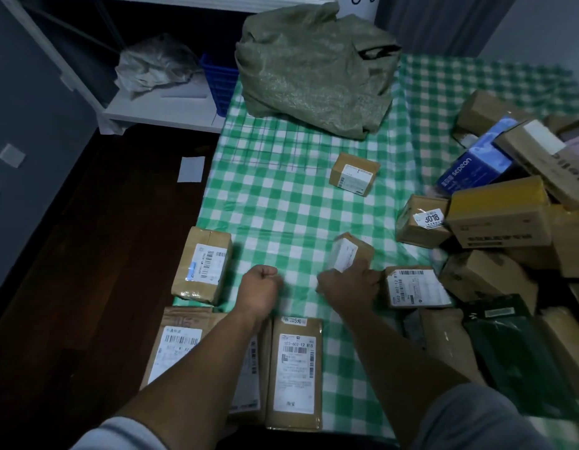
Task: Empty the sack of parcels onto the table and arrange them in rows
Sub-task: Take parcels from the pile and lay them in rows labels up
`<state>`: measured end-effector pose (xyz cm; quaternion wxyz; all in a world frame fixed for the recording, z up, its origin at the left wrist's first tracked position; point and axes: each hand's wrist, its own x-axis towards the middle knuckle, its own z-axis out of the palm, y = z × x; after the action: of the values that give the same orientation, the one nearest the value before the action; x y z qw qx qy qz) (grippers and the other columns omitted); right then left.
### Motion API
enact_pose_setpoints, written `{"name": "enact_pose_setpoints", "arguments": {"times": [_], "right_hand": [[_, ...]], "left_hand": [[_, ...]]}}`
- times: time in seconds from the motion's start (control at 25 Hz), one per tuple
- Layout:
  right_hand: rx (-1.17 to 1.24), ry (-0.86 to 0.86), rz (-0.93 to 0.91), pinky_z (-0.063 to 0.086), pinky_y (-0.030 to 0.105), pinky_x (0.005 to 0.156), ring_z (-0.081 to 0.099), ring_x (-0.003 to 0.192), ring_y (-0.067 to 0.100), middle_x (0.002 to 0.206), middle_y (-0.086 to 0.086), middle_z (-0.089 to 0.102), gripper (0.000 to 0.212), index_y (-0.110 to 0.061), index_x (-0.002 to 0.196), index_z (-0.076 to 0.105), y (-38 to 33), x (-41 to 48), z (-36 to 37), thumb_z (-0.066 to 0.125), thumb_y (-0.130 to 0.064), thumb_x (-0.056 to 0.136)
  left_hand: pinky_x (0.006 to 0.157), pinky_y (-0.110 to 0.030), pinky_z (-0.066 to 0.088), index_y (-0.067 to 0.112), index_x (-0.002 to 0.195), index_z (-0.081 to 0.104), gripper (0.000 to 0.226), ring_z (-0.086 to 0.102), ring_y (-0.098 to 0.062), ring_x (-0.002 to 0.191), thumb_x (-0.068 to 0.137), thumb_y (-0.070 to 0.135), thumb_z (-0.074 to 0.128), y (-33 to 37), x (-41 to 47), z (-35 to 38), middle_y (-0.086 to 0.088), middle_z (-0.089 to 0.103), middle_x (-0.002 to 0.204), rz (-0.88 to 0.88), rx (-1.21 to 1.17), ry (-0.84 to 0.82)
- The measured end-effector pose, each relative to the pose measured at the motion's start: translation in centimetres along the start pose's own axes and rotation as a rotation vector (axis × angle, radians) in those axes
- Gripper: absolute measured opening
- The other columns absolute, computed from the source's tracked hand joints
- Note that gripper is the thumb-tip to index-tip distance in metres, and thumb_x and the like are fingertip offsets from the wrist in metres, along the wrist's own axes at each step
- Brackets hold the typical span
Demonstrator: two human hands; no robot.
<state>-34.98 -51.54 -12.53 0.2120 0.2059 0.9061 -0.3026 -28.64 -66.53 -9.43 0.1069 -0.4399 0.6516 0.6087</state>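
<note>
The green woven sack [314,73] lies slumped at the far end of the table with the green-checked cloth [281,206]. My right hand [346,284] grips a small labelled cardboard parcel [349,251], tilted just above the cloth. My left hand [262,284] is a fist holding nothing, over the cloth. Flat brown parcels [296,368] lie side by side at the near edge under my forearms. Another taped parcel [202,264] sits at the table's left edge. One small box [354,173] stands alone mid-table. A heap of parcels [508,216] fills the right side.
A black plastic mailer [508,352] lies at the near right of the heap. Left of the table is dark wooden floor [103,254]. A white shelf [158,108] with a crumpled grey bag and a blue crate [218,82] stands beyond the table's far left corner.
</note>
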Motion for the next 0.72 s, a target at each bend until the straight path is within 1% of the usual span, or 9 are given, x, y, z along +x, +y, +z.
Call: {"name": "enact_pose_setpoints", "arguments": {"times": [0.04, 0.12, 0.24, 0.4, 0.48, 0.52, 0.6, 0.68, 0.72], "right_hand": [[0.235, -0.046, 0.039, 0.054, 0.046, 0.089, 0.052, 0.115, 0.035, 0.133, 0.017, 0.048, 0.083, -0.020, 0.142, 0.038, -1.1, -0.2, -0.2, 0.072, -0.027, 0.067], [0.643, -0.238, 0.118, 0.061, 0.041, 0.070, 0.066, 0.091, 0.030, 0.115, 0.016, 0.065, 0.061, -0.011, 0.129, 0.055, -2.8, -1.5, -0.4, 0.066, -0.014, 0.069], [0.900, -0.523, 0.197, 0.059, 0.043, 0.056, 0.067, 0.060, 0.027, 0.081, 0.016, 0.066, 0.043, 0.003, 0.119, 0.063, -4.5, -4.6, 0.6, 0.045, 0.007, 0.081], [0.798, -0.585, 0.119, 0.055, 0.041, 0.066, 0.061, 0.063, 0.029, 0.079, 0.016, 0.064, 0.046, 0.003, 0.113, 0.065, -6.5, -6.0, 3.8, 0.047, 0.003, 0.071], [0.744, -0.582, 0.077, 0.054, 0.047, 0.070, 0.063, 0.070, 0.032, 0.085, 0.018, 0.066, 0.057, -0.001, 0.108, 0.068, -7.6, -6.6, 5.3, 0.049, -0.003, 0.054], [0.768, -0.614, 0.078, 0.052, 0.048, 0.071, 0.062, 0.072, 0.033, 0.083, 0.019, 0.065, 0.052, -0.002, 0.098, 0.070, -8.1, -6.8, 6.3, 0.048, -0.002, 0.051], [0.702, -0.623, 0.097, 0.044, 0.045, 0.074, 0.057, 0.071, 0.028, 0.070, 0.015, 0.053, 0.016, -0.007, 0.067, 0.062, -9.0, -6.9, 8.0, 0.053, 0.003, 0.059], [0.385, -0.652, 0.093, 0.041, 0.036, 0.081, 0.058, 0.083, 0.024, 0.069, 0.002, 0.039, 0.035, -0.015, 0.060, 0.040, -9.8, -7.4, 9.1, 0.058, 0.004, 0.083], [0.144, -0.577, -0.032, 0.041, 0.034, 0.084, 0.061, 0.093, 0.023, 0.072, -0.002, 0.039, 0.042, -0.018, 0.063, 0.032, -9.7, -7.7, 9.1, 0.058, 0.001, 0.091]], "left_hand": [[0.098, -0.045, 0.054, 0.014, 0.106, 0.064, 0.017, 0.064, -0.026, 0.101, 0.091, 0.005, 0.061, 0.2, 0.1, -0.2, -0.007, 0.067, 0.105, 0.011, -0.010, 0.011], [0.096, -0.041, 0.053, 0.014, 0.106, 0.064, 0.015, 0.063, -0.023, 0.100, 0.094, 0.007, 0.059, 1.2, -0.3, -0.8, -0.003, 0.066, 0.101, 0.069, -0.022, 0.050], [0.091, -0.039, 0.052, 0.019, 0.093, 0.065, 0.016, 0.065, -0.024, 0.096, 0.093, 0.005, 0.056, 2.7, -0.5, -3.6, 0.000, 0.068, 0.093, 0.218, -0.049, 0.175], [0.094, -0.042, 0.055, 0.024, 0.089, 0.062, 0.021, 0.065, -0.024, 0.097, 0.093, 0.005, 0.054, 2.7, 0.8, -9.2, 0.000, 0.067, 0.095, 0.347, -0.058, 0.383], [0.099, -0.045, 0.051, 0.027, 0.095, 0.062, 0.021, 0.061, -0.026, 0.105, 0.088, 0.008, 0.058, 2.2, 1.3, -11.5, -0.002, 0.065, 0.105, 0.394, 0.013, 0.491], [0.103, -0.045, 0.047, 0.024, 0.105, 0.064, 0.024, 0.057, -0.028, 0.111, 0.086, 0.010, 0.061, 2.0, 1.7, -12.5, -0.004, 0.062, 0.113, 0.380, 0.091, 0.521], [0.109, -0.044, 0.038, 0.016, 0.133, 0.056, 0.049, 0.046, -0.032, 0.125, 0.085, 0.016, 0.066, 1.6, 2.4, -13.7, -0.010, 0.055, 0.131, 0.239, 0.280, 0.493], [0.110, -0.044, 0.039, 0.011, 0.147, 0.042, 0.069, 0.043, -0.037, 0.131, 0.084, 0.020, 0.069, 0.9, 3.3, -14.3, -0.015, 0.050, 0.141, 0.073, 0.368, 0.360], [0.108, -0.044, 0.041, 0.008, 0.147, 0.040, 0.072, 0.046, -0.038, 0.130, 0.083, 0.020, 0.070, 0.4, 3.7, -14.4, -0.017, 0.052, 0.140, 0.020, 0.362, 0.304]]}}
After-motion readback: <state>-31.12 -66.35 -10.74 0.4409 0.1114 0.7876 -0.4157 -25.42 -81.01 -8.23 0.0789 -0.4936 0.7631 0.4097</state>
